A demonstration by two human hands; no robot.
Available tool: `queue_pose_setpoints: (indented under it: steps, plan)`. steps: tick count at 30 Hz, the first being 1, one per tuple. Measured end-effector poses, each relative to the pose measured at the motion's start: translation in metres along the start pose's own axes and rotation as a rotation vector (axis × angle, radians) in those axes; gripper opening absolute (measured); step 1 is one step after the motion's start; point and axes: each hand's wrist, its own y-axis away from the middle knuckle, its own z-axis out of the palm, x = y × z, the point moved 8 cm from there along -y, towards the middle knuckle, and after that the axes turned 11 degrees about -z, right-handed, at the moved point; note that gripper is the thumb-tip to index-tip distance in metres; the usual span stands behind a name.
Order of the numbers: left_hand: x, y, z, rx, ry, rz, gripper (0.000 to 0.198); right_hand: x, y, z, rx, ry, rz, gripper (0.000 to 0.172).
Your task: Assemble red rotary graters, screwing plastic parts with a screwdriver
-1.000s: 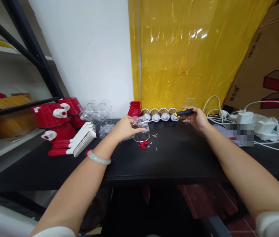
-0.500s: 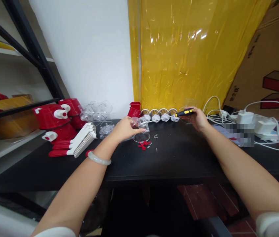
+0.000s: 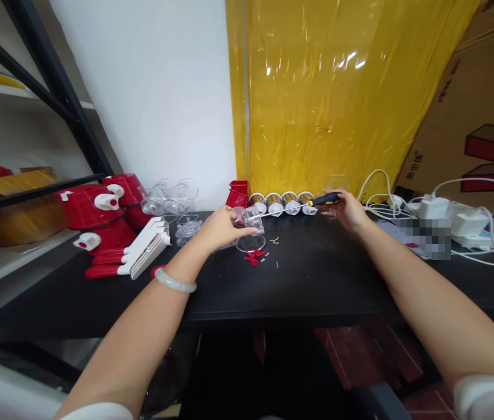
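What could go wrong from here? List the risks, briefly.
1. The tip of the screwdriver could slip off the clear plastic part and jab the left hand gripping it.
2. The right hand holds the handle far from the tip, so the long shaft may wobble and crack the part.
3. The loose screws lie on the black table beside the work; a nudge might scatter them.

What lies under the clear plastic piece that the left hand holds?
Below the clear plastic piece, on the black table, lies a clear round disc, with small red parts just in front. The left hand hides the disc's left edge.
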Motion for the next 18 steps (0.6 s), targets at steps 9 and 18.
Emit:
queue_pose_setpoints:
  steps: [9,18]
  plan:
    - [0.001,0.001,0.0,0.006,-0.009,0.03,0.049,-0.005,-0.002,-0.001,-0.022,0.109,-0.102,0.04]
    - [0.001,0.001,-0.001,-0.003,-0.003,0.011,0.05,-0.006,0.003,0.003,0.008,-0.009,-0.029,0.018]
